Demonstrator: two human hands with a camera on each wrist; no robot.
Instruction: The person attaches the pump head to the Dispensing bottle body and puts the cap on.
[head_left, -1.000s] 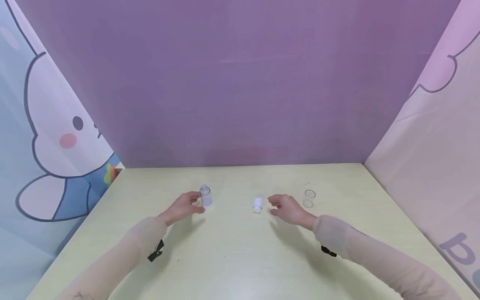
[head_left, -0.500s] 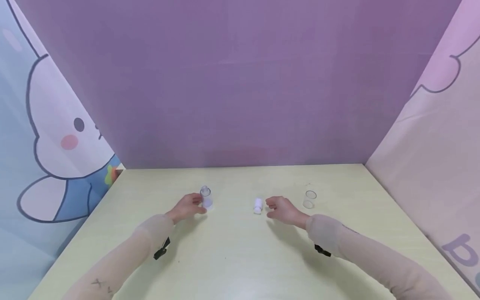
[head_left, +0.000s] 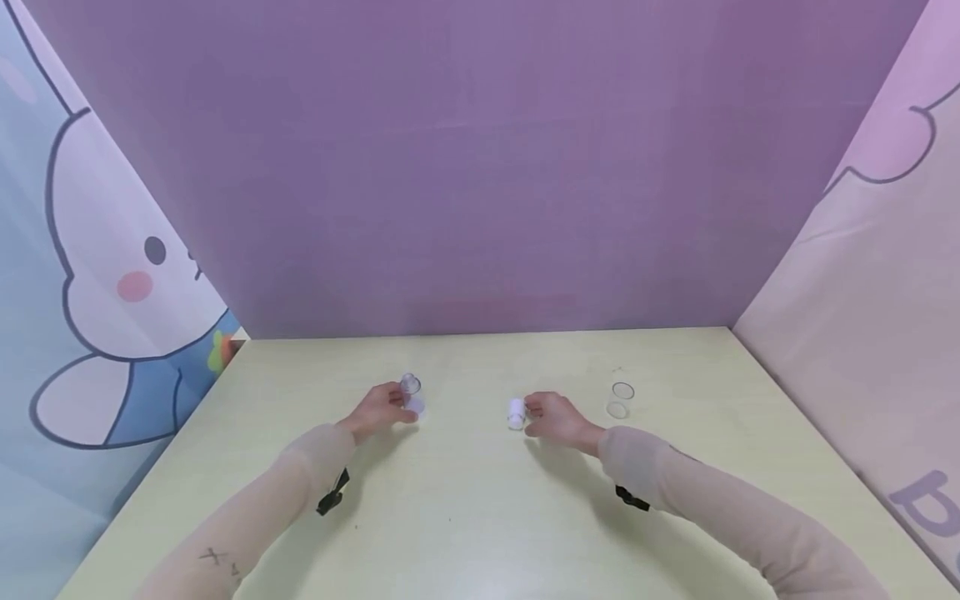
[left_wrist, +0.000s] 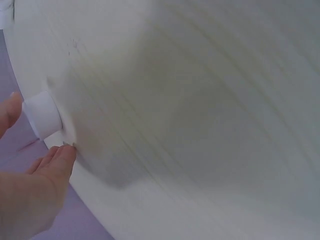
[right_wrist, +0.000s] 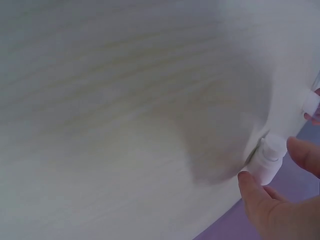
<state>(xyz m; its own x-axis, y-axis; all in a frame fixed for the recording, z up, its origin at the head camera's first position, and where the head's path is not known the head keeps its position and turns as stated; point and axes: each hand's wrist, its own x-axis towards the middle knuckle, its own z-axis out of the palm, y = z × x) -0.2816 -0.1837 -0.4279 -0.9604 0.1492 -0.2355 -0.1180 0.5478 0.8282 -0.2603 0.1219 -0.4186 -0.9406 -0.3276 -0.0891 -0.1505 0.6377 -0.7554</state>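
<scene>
In the head view, a clear container [head_left: 413, 405] with a white lower part stands left of the table's middle. My left hand [head_left: 377, 410] is at its left side, thumb and fingers spread around it. The left wrist view shows the white part [left_wrist: 44, 115] between thumb and fingers, with gaps visible. A small white bottle [head_left: 517, 414] lies on its side at mid-table. My right hand [head_left: 558, 419] is at its right; in the right wrist view, the bottle [right_wrist: 267, 160] sits between thumb and fingertips, which are spread. Whether the fingers touch it, I cannot tell.
Right of my right hand stands a clear, open-topped cylinder [head_left: 618, 401] with a dark rim. A pale wooden table [head_left: 465, 517] lies under everything. A purple panel [head_left: 480, 183] rises along its far edge, with printed cloths on both sides.
My right hand has moved left to the white bottle. My left hand has shifted slightly right, further around the clear container. The objects stay in place.
</scene>
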